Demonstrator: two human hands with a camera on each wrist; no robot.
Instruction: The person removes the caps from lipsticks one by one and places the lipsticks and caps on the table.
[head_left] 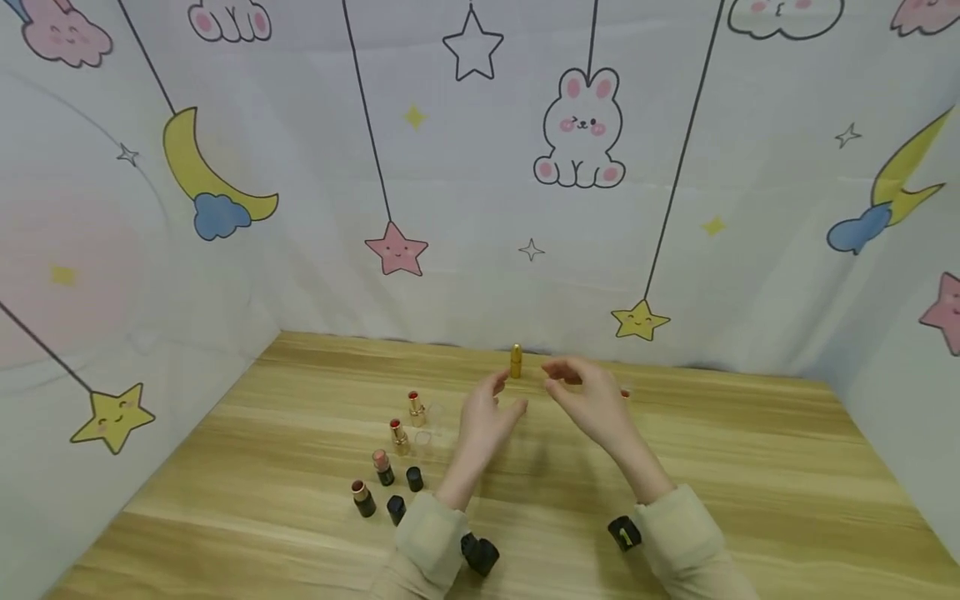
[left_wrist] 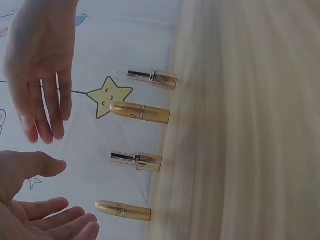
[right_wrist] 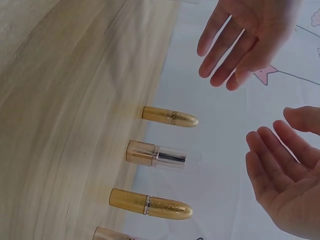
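My left hand and right hand hover over the table, apart, with relaxed, slightly bent fingers and nothing held. Nearest is a gold bullet-shaped lipstick, standing upright and capped at the back. The wrist views show a row of standing lipsticks: this gold one, one with a clear cap, another gold one and a second clear-capped one. From the head, the right hand hides most of that row; a red tip shows beside it.
Left of my hands stand several uncapped lipsticks: two gold-based red ones, a pink one and a dark one. Clear caps and black caps stand beside them. A printed curtain borders the wooden table.
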